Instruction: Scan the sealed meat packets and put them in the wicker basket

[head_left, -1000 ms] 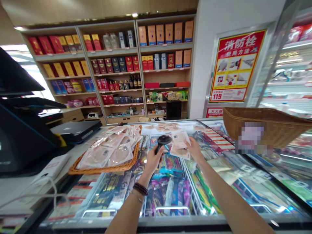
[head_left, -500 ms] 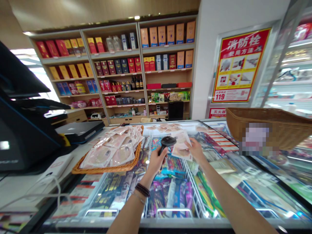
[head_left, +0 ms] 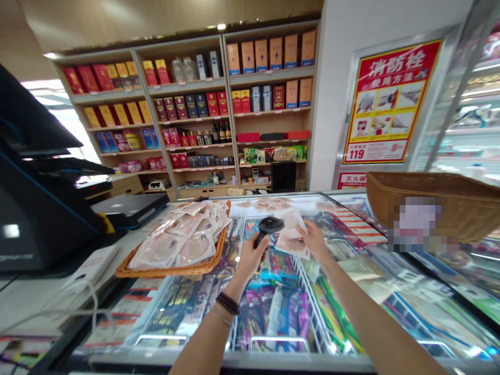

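My left hand (head_left: 252,256) is wrapped round the handle of a black barcode scanner (head_left: 271,225), its head turned toward the right. Between the fingers and thumb of my right hand (head_left: 313,240) is a flat, clear plastic packet (head_left: 291,229) with a pale label, held just beside the scanner head. Both hands are above the glass top of a chest freezer. Left of them, an orange-brown wicker tray (head_left: 164,272) bears a heap of similar clear packets (head_left: 191,229). More such packets (head_left: 269,203) lie on the far part of the glass.
Under the glass, wire baskets (head_left: 308,284) hold colourful ice-cream packs. A brown woven basket (head_left: 437,190) stands at the right. On the left are a black checkout terminal (head_left: 35,208), a flat scale (head_left: 130,208) and white cables (head_left: 94,302). Shelves of boxed goods (head_left: 203,104) line the back.
The view has shifted very slightly. My hands keep their hold on the scanner and the packet, in almost the same place.
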Motion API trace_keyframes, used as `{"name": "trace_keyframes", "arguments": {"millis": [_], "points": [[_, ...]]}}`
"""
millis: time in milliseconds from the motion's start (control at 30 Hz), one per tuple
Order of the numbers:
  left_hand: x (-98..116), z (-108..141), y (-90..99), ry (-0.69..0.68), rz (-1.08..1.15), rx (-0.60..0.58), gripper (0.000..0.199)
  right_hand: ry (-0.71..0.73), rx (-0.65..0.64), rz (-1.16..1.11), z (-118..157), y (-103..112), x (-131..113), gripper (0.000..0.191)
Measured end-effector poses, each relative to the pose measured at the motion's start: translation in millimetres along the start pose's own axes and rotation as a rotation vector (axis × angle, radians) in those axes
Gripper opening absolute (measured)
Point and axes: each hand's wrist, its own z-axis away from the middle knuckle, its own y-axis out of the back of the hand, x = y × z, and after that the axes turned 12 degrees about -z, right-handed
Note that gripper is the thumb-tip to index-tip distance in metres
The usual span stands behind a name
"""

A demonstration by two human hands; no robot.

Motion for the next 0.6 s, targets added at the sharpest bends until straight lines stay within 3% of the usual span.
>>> {"name": "trace_keyframes", "arguments": {"millis": [367,600], "points": [[7,-5,13.3,-0.050,-0.051,0.096,0.072,-0.008,0.024,0.061,-1,-3,-1,0.086],[14,-7,21.5,-0.046,-0.044,0.177,0.073,-0.006,0.055,0.074,-4,-8,-4,0.068]]}}
